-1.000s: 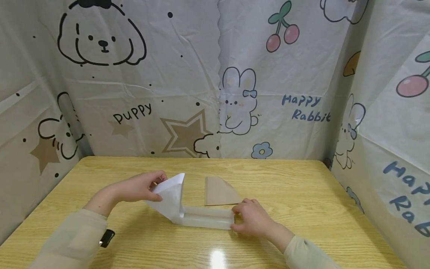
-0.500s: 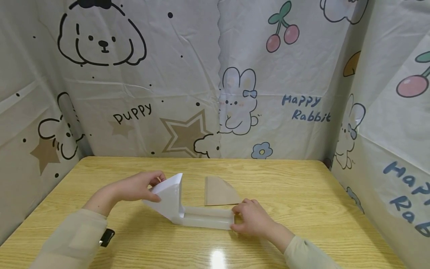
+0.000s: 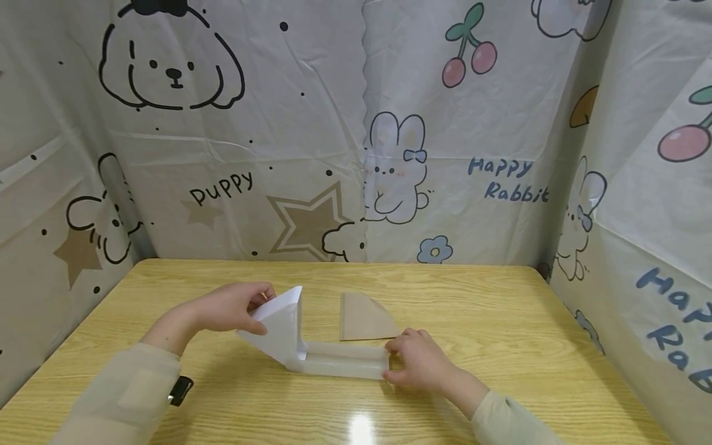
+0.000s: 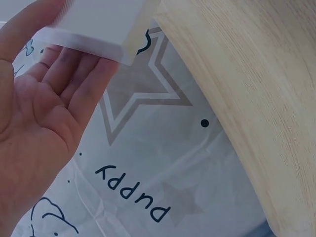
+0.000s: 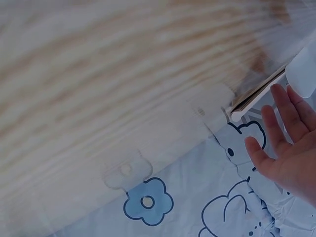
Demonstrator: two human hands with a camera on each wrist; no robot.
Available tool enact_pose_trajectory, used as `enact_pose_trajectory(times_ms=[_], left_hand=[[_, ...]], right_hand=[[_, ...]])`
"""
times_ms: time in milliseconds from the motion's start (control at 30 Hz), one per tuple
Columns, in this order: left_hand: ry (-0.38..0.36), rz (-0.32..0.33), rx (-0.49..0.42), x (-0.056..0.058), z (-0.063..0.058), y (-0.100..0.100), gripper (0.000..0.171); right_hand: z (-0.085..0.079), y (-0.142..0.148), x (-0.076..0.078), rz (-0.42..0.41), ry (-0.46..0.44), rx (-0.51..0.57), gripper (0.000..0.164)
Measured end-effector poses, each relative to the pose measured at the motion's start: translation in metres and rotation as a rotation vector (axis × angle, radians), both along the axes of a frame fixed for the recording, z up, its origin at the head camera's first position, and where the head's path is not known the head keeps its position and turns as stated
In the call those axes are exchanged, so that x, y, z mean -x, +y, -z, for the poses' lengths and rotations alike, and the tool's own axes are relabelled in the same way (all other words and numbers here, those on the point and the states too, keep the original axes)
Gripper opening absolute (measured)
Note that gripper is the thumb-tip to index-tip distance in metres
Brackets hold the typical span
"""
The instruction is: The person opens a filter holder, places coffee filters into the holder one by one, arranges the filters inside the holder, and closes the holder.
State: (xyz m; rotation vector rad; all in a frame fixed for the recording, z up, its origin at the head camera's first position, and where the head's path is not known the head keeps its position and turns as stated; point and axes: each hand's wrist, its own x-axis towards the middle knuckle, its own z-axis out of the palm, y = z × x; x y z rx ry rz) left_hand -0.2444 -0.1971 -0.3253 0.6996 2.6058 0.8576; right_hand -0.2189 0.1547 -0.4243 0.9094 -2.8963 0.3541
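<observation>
My left hand (image 3: pixel 236 309) holds a white wedge-shaped piece (image 3: pixel 278 334) by its upper left edge, thumb on the near face and fingers behind. This piece stands tilted at the left end of a long, shallow whitish trough (image 3: pixel 346 360) on the table. Whether the two are joined, I cannot tell. At the trough's right end, my right hand (image 3: pixel 417 364) pinches the end between thumb and fingers. In the left wrist view, the white piece (image 4: pixel 98 24) lies between the left hand's (image 4: pixel 44 108) thumb and fingers. The right hand (image 5: pixel 291 148) is partly cut off in the right wrist view.
A flat tan quarter-circle piece (image 3: pixel 364 318) lies behind the trough, close to the right hand. The wooden table (image 3: pixel 250 408) ends at a printed cloth backdrop (image 3: pixel 311 154). A black clip-like object (image 3: pixel 180 390) shows beside the left sleeve.
The white wedge-shaped piece has tipped very slightly to the left with my left hand over the last second. My right hand and the trough stay in place.
</observation>
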Motion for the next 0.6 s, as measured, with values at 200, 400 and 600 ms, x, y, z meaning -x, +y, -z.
enact_pose_trajectory(times_ms=[200,400,600], left_hand=[[-0.019,-0.002,-0.019,0.0,0.002,-0.004,0.036],[-0.039,0.005,-0.047,-0.001,0.003,-0.004,0.037],[-0.054,0.025,-0.081,0.0,0.008,-0.004,0.036]], right_hand=[[-0.004,0.0,0.0,0.018,-0.027,0.048,0.037],[-0.011,0.003,0.001,0.019,-0.027,0.077,0.036],[-0.017,0.008,0.004,0.035,-0.029,0.108,0.036]])
